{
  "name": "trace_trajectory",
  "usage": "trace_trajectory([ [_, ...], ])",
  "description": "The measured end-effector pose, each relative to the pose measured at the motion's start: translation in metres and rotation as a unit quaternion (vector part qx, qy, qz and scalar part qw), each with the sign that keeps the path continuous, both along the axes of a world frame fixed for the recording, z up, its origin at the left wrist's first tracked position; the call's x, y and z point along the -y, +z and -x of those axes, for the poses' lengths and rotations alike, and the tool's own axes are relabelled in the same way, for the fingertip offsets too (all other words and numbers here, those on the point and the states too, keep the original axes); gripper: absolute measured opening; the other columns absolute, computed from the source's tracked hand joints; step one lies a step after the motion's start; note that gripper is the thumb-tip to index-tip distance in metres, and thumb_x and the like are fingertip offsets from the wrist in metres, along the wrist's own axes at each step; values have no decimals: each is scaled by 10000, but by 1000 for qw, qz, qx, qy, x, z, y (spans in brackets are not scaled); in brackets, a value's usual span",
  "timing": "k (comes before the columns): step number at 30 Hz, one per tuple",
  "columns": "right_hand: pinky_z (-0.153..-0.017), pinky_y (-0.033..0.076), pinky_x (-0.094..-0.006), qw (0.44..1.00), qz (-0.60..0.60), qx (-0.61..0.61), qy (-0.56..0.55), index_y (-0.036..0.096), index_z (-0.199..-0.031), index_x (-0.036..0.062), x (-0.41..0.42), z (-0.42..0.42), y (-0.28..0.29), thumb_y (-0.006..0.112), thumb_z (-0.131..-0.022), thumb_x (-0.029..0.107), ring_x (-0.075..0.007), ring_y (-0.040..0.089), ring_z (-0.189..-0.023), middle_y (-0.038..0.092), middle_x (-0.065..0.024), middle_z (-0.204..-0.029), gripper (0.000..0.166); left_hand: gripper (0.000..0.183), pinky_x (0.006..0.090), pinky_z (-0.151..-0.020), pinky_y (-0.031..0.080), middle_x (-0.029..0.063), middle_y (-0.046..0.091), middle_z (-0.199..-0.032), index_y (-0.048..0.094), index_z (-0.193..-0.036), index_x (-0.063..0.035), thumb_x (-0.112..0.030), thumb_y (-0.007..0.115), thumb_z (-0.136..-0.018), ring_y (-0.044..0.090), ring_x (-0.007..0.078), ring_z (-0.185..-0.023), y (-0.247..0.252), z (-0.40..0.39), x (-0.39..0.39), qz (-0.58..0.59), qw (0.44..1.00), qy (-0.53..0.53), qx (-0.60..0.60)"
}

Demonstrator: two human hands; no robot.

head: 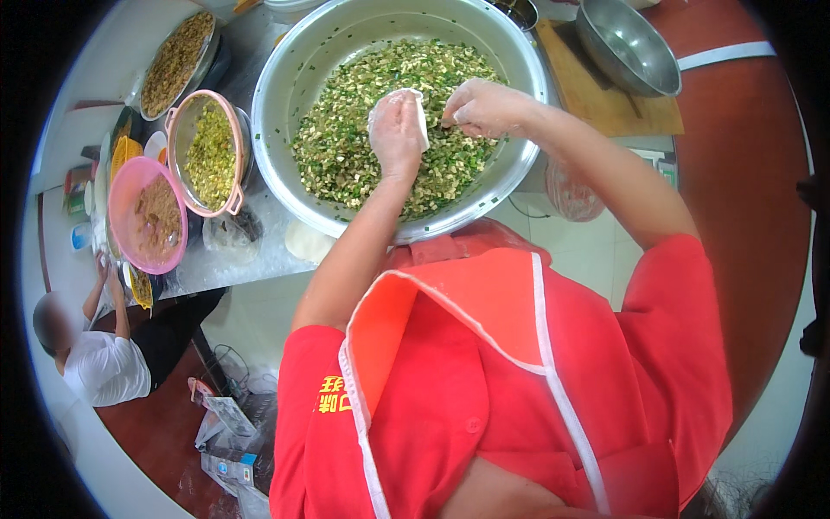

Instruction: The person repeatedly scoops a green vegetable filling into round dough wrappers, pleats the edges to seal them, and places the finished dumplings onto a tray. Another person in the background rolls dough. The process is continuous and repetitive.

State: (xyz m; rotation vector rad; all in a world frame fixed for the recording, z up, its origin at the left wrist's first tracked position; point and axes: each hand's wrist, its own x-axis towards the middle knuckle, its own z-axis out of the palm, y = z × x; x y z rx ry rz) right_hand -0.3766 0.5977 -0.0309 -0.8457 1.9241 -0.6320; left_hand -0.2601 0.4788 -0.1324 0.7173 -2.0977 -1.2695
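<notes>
A large metal basin (269, 136) stands before me, holding a chopped green and pale filling (350, 136). Over its middle, my left hand (397, 133) is closed around a white dough wrapper (423, 123), whose edge shows beside the fingers. My right hand (483, 109) is just to the right, above the filling, with its fingers bent together near a small dark thing that I cannot make out; whether it holds a tool is unclear. The two hands are apart. Flour dusts both of them.
Left of the basin are a pink strainer (174, 139) of yellow-green filling, a pink bowl (117, 207) of brown filling and a dough round (308, 242). At the right, a steel bowl (629, 48) rests on a wooden board (583, 110). Another person (107, 366) works at far left.
</notes>
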Motion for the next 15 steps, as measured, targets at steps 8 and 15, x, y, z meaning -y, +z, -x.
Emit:
trace_trajectory([
  [8,-390,267,-253,996,-6,79,41,618,-1023,-60,19,8,38,485,-729,64,-80,374,-424,505,-13,-559,346,252,274,-804,478,63,665,-949,648,-1054,-25,-207,574,-896,616,158,-874,35,-4,20,-365,915,35,-169],
  [15,-428,376,-260,999,17,-21,17,603,-1075,-38,19,-2,61,450,-787,45,-113,458,-463,532,-38,-584,336,431,534,-891,474,173,573,-1191,545,-1174,-48,-268,246,-955,566,349,-1062,29,-17,44,-721,621,48,-303],
])
